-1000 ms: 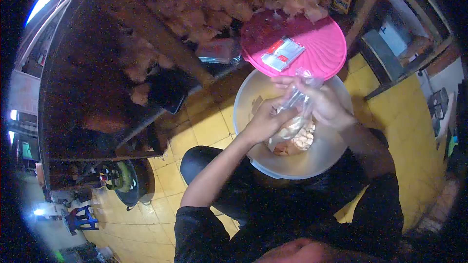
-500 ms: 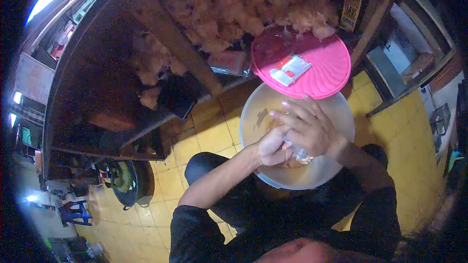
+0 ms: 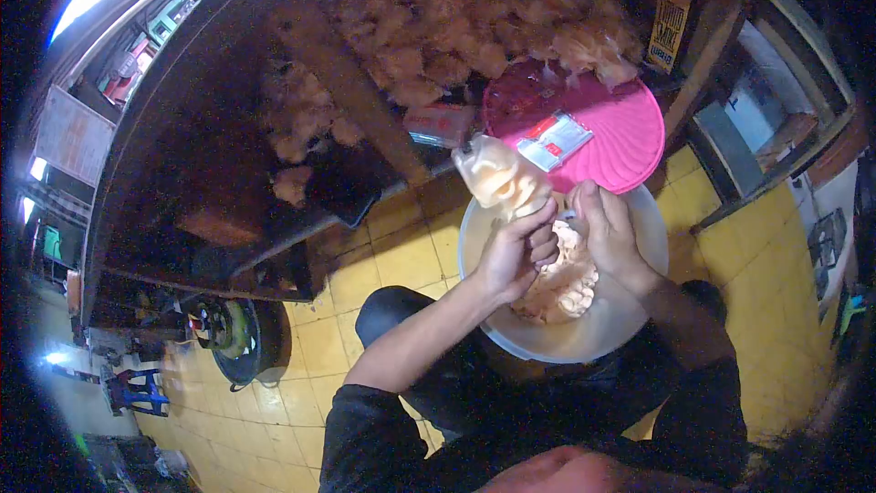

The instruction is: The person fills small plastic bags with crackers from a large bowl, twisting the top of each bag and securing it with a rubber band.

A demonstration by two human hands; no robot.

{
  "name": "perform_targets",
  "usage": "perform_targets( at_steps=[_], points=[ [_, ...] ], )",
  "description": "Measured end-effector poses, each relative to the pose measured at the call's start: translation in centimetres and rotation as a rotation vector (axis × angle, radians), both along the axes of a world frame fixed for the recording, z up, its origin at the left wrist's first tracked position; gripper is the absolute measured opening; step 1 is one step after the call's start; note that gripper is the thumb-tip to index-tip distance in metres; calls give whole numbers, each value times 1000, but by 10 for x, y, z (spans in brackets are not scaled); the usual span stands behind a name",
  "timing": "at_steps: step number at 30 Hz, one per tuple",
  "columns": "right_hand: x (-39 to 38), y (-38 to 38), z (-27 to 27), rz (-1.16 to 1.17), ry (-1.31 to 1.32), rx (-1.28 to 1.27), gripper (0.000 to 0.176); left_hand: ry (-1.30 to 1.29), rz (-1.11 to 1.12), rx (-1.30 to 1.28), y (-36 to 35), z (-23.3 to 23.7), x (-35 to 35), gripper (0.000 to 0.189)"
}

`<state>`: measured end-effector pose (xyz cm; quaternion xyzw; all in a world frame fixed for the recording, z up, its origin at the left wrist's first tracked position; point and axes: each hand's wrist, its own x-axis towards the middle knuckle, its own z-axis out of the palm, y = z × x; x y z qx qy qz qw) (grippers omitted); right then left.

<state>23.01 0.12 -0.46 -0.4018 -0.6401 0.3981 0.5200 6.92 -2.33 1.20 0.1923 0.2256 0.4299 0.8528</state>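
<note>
My left hand (image 3: 522, 256) is closed round the gathered neck of a clear plastic bag of crackers (image 3: 500, 178). The bag's filled end points away from me and to the left, over the tub's far rim. Close beside it, my right hand (image 3: 610, 233) has its thumb and fingers drawn together; a small pale bit shows at the fingertips, too small to name. Beneath both hands, a translucent plastic tub (image 3: 630, 310) stands between my legs with pale crackers (image 3: 570, 288) inside.
A pink lid (image 3: 630, 132) lies beyond the tub, bearing a pack of clear plastic bags (image 3: 555, 140). Many filled bags (image 3: 429, 18) are heaped on the dark wooden shelf, near a yellow box (image 3: 669, 29). A dark pot (image 3: 255, 347) stands on the yellow tiles at left.
My hands have moved apart from their clasp over the tub. The bag of crackers, mostly covered before, now shows at the upper left in my left hand.
</note>
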Motion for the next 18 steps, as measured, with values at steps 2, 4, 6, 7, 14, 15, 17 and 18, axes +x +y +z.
perform_targets(
  at_steps=[2, 4, 6, 7, 14, 15, 17, 18],
  points=[
    [8, -1, 4, 243, 293, -233, 38, -35, 4, 10, 3, -2, -2, 29],
    [10, -3, 8, 491, 584, -466, 32, -96, -2, 28, 3, -3, -4, 31],
    [10, -7, 10, 557, 514, -474, 19, -121, -2, 17, 3, -5, -8, 27],
    [10, -7, 15, 559, 511, -474, 19, -142, -4, 3, 3, -5, -9, 23],
    [19, 12, 17, 67, -50, 109, 10, 86, 229, 29, 0, 17, 7, 21],
    [21, 13, 21, -109, -415, 546, 8, 86, 228, 29, 1, 14, 4, 21],
    [21, 5, 40, -138, -642, 768, 9, 331, -55, 215, 5, -5, -8, 23],
    [21, 5, 41, -20, -682, 889, 11, 499, -139, 305, 9, -10, -13, 26]
  ],
)
